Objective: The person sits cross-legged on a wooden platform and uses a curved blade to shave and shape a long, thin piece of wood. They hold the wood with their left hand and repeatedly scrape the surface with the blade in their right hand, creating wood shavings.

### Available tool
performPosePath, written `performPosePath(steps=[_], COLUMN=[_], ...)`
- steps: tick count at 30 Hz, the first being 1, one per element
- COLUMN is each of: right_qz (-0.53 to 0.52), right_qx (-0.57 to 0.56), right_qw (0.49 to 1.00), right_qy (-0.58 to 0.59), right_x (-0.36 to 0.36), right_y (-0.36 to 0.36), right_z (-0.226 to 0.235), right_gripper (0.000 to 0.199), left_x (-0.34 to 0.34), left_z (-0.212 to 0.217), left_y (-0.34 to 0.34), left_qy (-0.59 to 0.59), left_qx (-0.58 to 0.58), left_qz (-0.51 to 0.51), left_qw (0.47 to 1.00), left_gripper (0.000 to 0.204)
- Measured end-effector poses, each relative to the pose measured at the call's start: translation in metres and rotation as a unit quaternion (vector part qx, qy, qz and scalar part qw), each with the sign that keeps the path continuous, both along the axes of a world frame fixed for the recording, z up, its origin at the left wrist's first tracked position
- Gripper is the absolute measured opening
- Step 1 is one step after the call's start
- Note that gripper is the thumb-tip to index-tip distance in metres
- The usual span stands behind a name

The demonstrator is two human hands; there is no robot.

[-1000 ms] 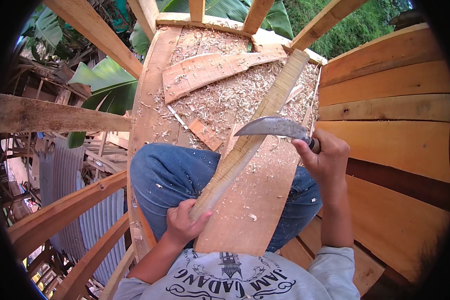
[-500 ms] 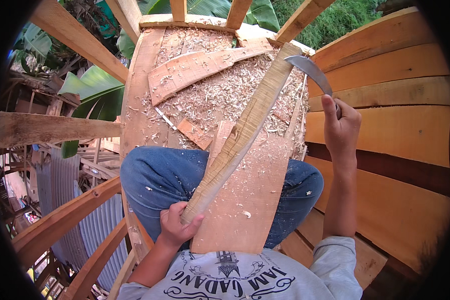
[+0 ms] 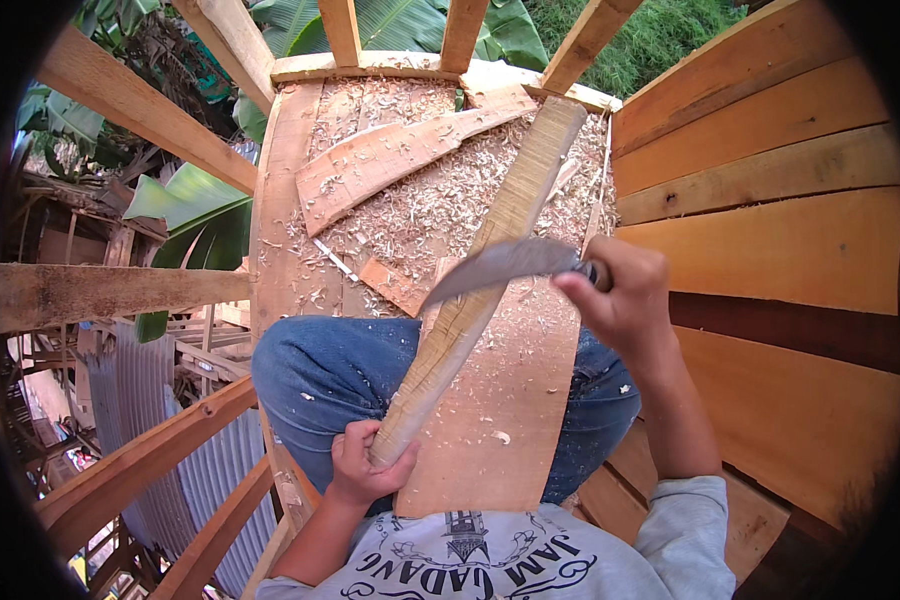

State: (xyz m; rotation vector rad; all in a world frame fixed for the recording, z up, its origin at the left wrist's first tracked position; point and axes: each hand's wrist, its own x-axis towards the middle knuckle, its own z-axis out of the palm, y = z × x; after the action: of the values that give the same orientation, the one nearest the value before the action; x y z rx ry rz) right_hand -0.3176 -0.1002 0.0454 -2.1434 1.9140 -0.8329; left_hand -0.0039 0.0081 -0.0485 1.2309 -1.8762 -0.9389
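My left hand [image 3: 364, 464] grips the near end of a long, narrow piece of wood [image 3: 530, 185], which slants away up to the right. In my right hand [image 3: 625, 295] is the handle of a sickle [image 3: 505, 262]; its curved blade crosses over the middle of the wood, tip pointing left. Whether the edge touches the wood I cannot tell. Underneath lies a wide smooth board [image 3: 490, 430], its near end against my shirt and between my knees.
Wood shavings [image 3: 400, 225] cover the plank floor, with a tapered board [image 3: 390, 165] and a small offcut [image 3: 390, 287] among them. A plank wall [image 3: 770, 250] rises at right. Slatted rails [image 3: 120, 298] stand at left, with corrugated sheets [image 3: 150, 430] below.
The sickle has come down from the far end of the wood to its middle, its blade now turned leftward. My left hand keeps its hold on the near end.
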Motion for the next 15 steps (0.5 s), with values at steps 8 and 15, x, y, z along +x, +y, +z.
performPosePath(steps=[8, 15], right_qz=[0.027, 0.127], right_qx=[-0.001, -0.039], right_qw=[1.0, 0.987], right_qy=[-0.007, 0.09], right_x=[-0.006, 0.011], right_y=[-0.004, 0.006], right_z=[-0.001, -0.005], right_gripper=[0.058, 0.058], left_x=[-0.003, -0.004], left_z=[-0.002, -0.004], left_y=[0.0, -0.002], left_qy=[0.022, 0.034], left_qx=[0.013, 0.02], left_qz=[0.018, 0.023], left_qw=[1.0, 0.999], left_gripper=[0.04, 0.036])
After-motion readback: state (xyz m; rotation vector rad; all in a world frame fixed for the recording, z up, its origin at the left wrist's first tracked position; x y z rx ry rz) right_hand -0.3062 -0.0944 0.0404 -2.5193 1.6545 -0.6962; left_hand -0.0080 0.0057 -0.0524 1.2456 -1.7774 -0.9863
